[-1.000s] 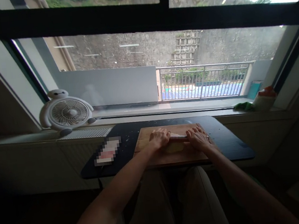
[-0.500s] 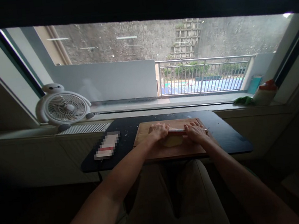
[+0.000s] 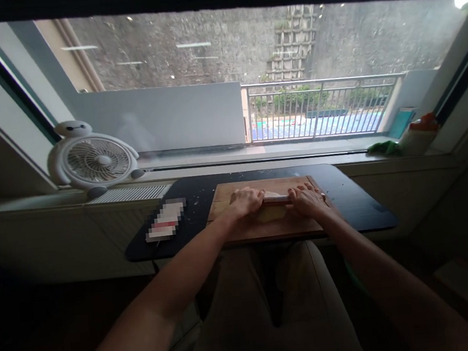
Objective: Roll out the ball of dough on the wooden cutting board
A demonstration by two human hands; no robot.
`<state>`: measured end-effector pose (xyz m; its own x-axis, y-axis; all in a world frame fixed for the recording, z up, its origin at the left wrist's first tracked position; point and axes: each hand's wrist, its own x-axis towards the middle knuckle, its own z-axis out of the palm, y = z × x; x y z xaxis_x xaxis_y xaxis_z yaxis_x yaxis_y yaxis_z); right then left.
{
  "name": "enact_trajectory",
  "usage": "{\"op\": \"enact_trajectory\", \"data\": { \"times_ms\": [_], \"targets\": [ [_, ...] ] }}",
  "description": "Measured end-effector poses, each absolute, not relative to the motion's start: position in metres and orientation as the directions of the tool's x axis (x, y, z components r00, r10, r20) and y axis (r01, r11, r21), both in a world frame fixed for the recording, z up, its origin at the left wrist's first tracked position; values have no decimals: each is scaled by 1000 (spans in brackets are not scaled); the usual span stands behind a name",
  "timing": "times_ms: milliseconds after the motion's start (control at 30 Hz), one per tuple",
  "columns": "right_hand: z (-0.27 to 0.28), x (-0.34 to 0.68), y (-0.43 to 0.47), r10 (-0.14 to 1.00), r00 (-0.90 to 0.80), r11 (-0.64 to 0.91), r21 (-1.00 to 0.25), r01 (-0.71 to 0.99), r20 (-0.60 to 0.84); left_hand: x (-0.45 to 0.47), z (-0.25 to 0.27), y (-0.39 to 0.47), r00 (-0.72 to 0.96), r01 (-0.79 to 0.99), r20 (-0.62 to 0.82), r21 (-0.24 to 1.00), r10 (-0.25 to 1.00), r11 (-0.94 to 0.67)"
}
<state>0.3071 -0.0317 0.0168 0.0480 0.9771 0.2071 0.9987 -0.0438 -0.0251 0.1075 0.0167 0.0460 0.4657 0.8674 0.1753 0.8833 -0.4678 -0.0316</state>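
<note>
A rolling pin [image 3: 277, 198] lies crosswise over a flat, pale piece of dough [image 3: 272, 213]. Around the pin's left part my left hand [image 3: 247, 201] is closed, fingers curled over it. My right hand [image 3: 306, 199] grips the right part, and the pin's end pokes out just past it. Between the two hands a short length of the pin shows. The dough rests on a wooden board [image 3: 241, 235], partly hidden by my hands and the pin.
The board sits on a small black table [image 3: 361, 214]. A blurred-out phone-like object [image 3: 166, 220] lies at its left. On the windowsill stand a white fan [image 3: 99, 160] and, at right, a bottle with an orange top [image 3: 421, 134] beside a green cloth [image 3: 384, 148].
The camera view has tilted down a little, so the scene sits higher. Both hands keep their grip on the rolling pin, which has shifted only slightly over the dough.
</note>
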Motion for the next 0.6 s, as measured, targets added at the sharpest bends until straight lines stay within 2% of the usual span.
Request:
{"op": "enact_trajectory", "data": {
  "times_ms": [167, 333, 400, 500, 600],
  "targets": [
    [-3, 311, -61, 934, 4, 4, -21, 1000, 357, 93, 33, -2, 560, 819, 244, -15, 792, -574],
    [18, 307, -32, 972, 93, -86, -42, 995, 214, 115, 47, 31, 454, 888, 142, 12, 880, -460],
    [27, 304, -24, 972, 125, -119, -43, 992, 201, 120, 53, 38, 443, 894, 135, 7, 886, -448],
    [23, 302, -34, 971, 82, -76, -32, 997, 223, 112, 48, 25, 479, 874, 164, -1, 862, -485],
    [3, 307, -57, 942, 6, -1, -15, 1000, 335, 96, 33, 0, 569, 813, 229, -11, 790, -582]
  ]
}}
